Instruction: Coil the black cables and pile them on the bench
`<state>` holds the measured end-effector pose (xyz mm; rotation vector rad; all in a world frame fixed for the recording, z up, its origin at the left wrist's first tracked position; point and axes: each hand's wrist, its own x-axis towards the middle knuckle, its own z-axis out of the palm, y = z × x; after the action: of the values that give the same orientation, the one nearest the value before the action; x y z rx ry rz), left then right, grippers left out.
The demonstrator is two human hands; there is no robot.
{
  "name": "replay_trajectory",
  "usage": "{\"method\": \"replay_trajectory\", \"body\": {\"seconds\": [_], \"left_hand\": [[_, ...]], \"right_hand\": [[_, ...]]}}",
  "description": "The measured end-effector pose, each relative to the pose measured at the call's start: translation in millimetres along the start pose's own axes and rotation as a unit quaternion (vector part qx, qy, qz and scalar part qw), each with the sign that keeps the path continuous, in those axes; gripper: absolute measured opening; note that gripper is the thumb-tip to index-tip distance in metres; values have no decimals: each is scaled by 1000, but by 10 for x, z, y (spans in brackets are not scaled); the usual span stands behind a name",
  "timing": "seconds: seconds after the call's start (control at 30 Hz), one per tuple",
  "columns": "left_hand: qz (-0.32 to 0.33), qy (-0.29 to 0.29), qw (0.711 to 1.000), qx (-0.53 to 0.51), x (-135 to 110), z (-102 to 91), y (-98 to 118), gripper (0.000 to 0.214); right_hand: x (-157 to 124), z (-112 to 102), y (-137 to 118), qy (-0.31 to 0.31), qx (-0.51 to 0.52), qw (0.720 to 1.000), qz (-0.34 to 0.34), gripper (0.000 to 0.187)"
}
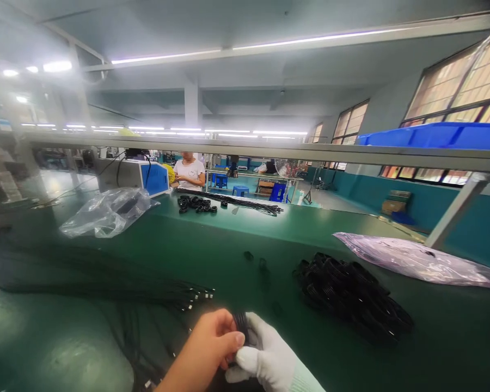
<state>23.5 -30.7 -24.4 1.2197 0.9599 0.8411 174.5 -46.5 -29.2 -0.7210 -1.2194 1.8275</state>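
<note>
Black and thin, a small coiled cable (240,322) sits between my two hands at the bottom centre of the frame. My bare left hand (206,348) closes on it from the left, the thumb and fingertips pinched tight around the coil. My right hand in a white fabric glove (269,359) presses on it from the right, fingers curled shut over the same coil. Most of the cable is hidden behind my fingers, so I cannot tell how many loops it has.

To the left of my hands, a loose bundle of long black cables with metal ends (147,288) lies stretched on the green surface (453,337). In the right middle of the frame is a heap of black coiled cables (351,296), and behind it a pinkish plastic bag (416,261). A clear crumpled plastic bag (106,212) lies at the upper left, and a person in a white shirt (189,171) sits far behind.

I think the risk is in the coil itself: if one hand's grip loosens, the springy loops may open and the cable may fall among the loose ones on the left and tangle. The glove can also slide on the smooth jacket.
</note>
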Motion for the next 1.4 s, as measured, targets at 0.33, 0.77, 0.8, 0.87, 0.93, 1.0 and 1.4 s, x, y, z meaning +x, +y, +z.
{"method": "replay_trajectory", "body": {"seconds": [0.33, 0.77, 0.8, 0.87, 0.93, 1.0, 1.4], "left_hand": [[77, 95, 955, 270, -73, -39, 113, 16], [254, 112, 906, 319, 74, -44, 118, 33], [251, 114, 905, 323, 97, -44, 140, 33], [241, 125, 898, 347, 139, -41, 162, 32], [222, 136, 890, 374, 167, -36, 160, 30], [204, 141, 886, 391, 178, -33, 147, 28], [102, 131, 905, 391, 137, -108, 401, 11]], "right_hand": [[-21, 13, -11, -18, 129, 990, 56, 43], [12, 16, -4, -31, 129, 991, 28, 56], [17, 0, 16, -34, 131, 990, 27, 57], [21, -25, 59, -46, 156, 986, 27, 54], [18, -42, 105, -59, 194, 978, 50, 53], [11, -49, 142, -50, 212, 974, 62, 53], [29, -118, 166, -16, 230, 971, 64, 37]]}}
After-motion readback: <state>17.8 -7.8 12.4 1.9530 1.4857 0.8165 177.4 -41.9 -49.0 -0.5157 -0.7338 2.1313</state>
